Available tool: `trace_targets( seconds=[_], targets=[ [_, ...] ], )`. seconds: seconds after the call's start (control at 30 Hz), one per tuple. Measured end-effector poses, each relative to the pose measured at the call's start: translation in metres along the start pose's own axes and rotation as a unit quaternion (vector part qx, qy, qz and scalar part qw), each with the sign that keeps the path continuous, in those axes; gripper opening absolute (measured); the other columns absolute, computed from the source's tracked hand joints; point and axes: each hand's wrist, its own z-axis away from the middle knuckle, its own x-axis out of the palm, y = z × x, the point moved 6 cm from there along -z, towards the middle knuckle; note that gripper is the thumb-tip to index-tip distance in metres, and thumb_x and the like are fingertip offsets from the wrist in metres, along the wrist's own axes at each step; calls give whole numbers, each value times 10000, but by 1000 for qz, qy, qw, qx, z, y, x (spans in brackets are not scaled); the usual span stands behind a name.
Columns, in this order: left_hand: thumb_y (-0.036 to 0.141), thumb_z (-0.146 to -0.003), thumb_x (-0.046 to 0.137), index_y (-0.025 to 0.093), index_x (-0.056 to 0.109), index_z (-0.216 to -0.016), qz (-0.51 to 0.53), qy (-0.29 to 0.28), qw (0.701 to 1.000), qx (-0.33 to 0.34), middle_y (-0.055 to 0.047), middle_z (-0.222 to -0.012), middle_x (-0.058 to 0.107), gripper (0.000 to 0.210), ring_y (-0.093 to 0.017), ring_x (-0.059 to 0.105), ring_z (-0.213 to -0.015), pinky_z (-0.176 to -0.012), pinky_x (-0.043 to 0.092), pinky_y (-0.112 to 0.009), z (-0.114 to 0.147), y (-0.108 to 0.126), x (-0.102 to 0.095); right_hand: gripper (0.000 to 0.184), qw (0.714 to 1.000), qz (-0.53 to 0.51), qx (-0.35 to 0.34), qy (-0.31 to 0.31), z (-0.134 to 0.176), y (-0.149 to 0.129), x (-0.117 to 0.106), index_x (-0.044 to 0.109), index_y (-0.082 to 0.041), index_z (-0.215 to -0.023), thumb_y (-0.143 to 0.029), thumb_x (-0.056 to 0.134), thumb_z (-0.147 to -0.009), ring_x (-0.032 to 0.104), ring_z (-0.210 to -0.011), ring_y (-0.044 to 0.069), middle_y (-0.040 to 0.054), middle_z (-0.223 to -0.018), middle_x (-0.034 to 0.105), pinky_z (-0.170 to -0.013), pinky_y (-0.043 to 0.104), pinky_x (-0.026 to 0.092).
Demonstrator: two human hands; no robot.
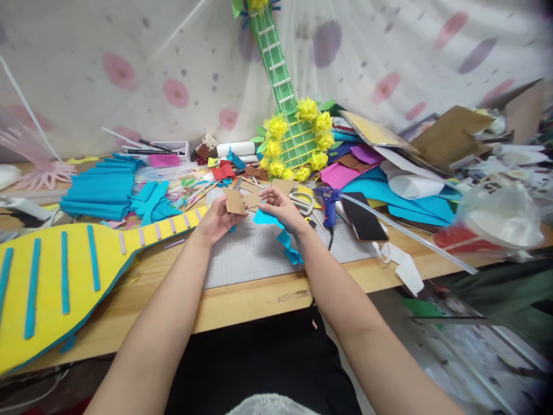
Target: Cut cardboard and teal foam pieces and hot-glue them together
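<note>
Head view: the left hand [212,223] grasps a small piece of brown cardboard [235,201], its fingers curled around the lower edge, with the flat face turned toward the person. The right hand [284,211] has its fingers pinched on a strip of blue paper [266,218]. Both pieces are held above the grey mat [242,268] on the tabletop [265,302].

Everything hinges on the narrow gap between the two: the cardboard sits just left of the blue paper's flat end and slightly farther from the person, apart from it. The strip's long axis slants from that end down to the right, toward the person, finishing in a crumpled tail beside the right wrist. The glue gun [330,206] stands beyond the right hand, to its right, much nearer to it than to the left.
</note>
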Motion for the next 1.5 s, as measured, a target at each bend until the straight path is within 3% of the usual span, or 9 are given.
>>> trace_targets(
  seconds=[0.13, 0.43, 0.57, 0.67, 0.8, 0.97, 1.2, 1.4, 1.5],
  targets=[
    [367, -869, 423, 87, 603, -1057, -59, 35, 993, -99, -137, -844, 686, 382, -177, 652, -638, -523, 527, -248, 2, -4, -7, 316, 1000, 17, -2, 2, 1, -1, -3, 508, -211, -910, -348, 677, -682, 496, -638, 84, -41, -715, 532, -596, 212, 391],
    [383, -823, 419, 120, 619, -1107, -117, -77, 958, -249, -190, -948, 676, 436, -183, 613, -531, -267, 320, -186, 3, 1, -4, 331, 999, 10, -5, 50, -1, -5, -14, 503, -225, -906, -375, 670, -663, 466, -604, 81, -41, -728, 505, -540, 206, 376],
    [388, -826, 395, 129, 618, -1100, -73, -98, 946, -301, -205, -950, 668, 438, -176, 604, -534, -247, 250, -156, 0, -3, -3, 264, 992, 37, 57, 103, -3, 8, -18, 479, -226, -900, -371, 593, -710, 411, -531, 67, -55, -694, 478, -476, 192, 332],
    [402, -845, 373, 129, 620, -1088, -52, -86, 943, -316, -209, -923, 666, 441, -157, 576, -496, -246, 238, -151, 2, -8, -4, 211, 988, 58, 96, 105, -3, 12, -15, 469, -227, -916, -285, 516, -718, 402, -517, 73, -60, -682, 494, -474, 194, 320],
    [532, -852, 324, 100, 639, -1040, -76, -34, 944, -320, -243, -949, 660, 567, -174, 583, -493, -247, 271, -177, 9, -10, -8, 261, 995, 72, 42, 52, -3, -4, -6, 462, -221, -928, -172, 458, -672, 488, -627, 97, -49, -713, 545, -565, 217, 372],
    [603, -837, 315, 126, 664, -963, -120, 9, 952, -281, -207, -879, 685, 604, -227, 639, -555, -281, 314, -204, 4, -17, -11, 279, 995, 95, 1, -8, 0, -25, -6, 489, -216, -941, -183, 542, -669, 558, -782, 128, -21, -778, 579, -686, 258, 416],
    [596, -838, 341, 158, 656, -879, -263, 91, 935, -222, -124, -628, 662, 541, -222, 634, -525, -374, 384, -232, -14, -34, -7, 261, 994, 97, 1, 41, -1, -21, -28, 515, -212, -908, -207, 595, -660, 577, -787, 137, -16, -765, 599, -728, 286, 432],
    [394, -769, 603, 161, 631, -663, -476, 167, 861, -65, -34, -418, 519, 257, -225, 598, -485, -505, 426, -278, -11, 10, 1, 280, 993, 115, 14, 12, 3, -15, -24, 516, -204, -947, -206, 580, -675, 575, -778, 133, -12, -778, 600, -689, 273, 422],
    [193, -720, 659, 170, 602, -592, -460, 111, 881, 19, 25, -372, 450, 142, -136, 496, -367, -459, 371, -229, -3, 25, 18, 261, 988, 152, 4, 2, 2, -16, -16, 519, -202, -947, -203, 555, -689, 565, -771, 132, -15, -773, 594, -676, 270, 418]
  ],
)
